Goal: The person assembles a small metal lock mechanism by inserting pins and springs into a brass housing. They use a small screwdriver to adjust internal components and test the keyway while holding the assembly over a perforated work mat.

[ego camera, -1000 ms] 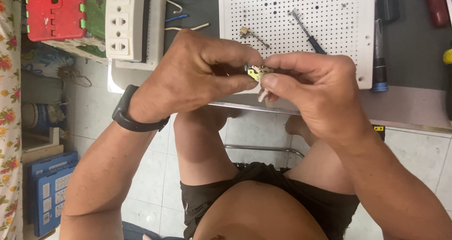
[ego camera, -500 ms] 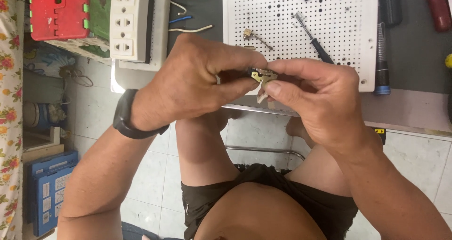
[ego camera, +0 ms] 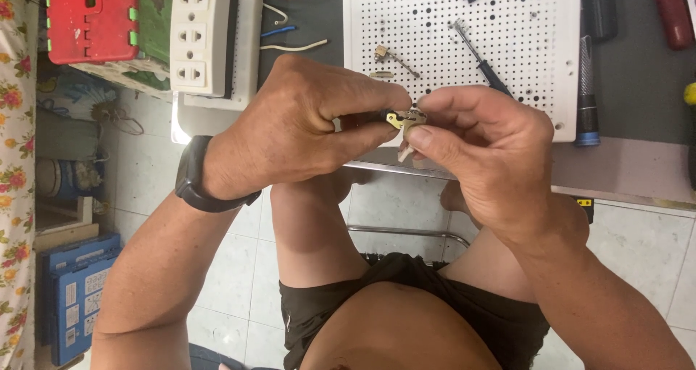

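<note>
Head view: the left hand (ego camera: 290, 130) and right hand (ego camera: 486, 152) meet above the table (ego camera: 623, 167) edge, fingers of both closed on a small brass metal fitting (ego camera: 404, 118). It lies crosswise between the fingertips, equally near both hands.

Two hands (ego camera: 304, 127), one brass part (ego camera: 403, 117), one pegboard (ego camera: 536, 22)
</note>
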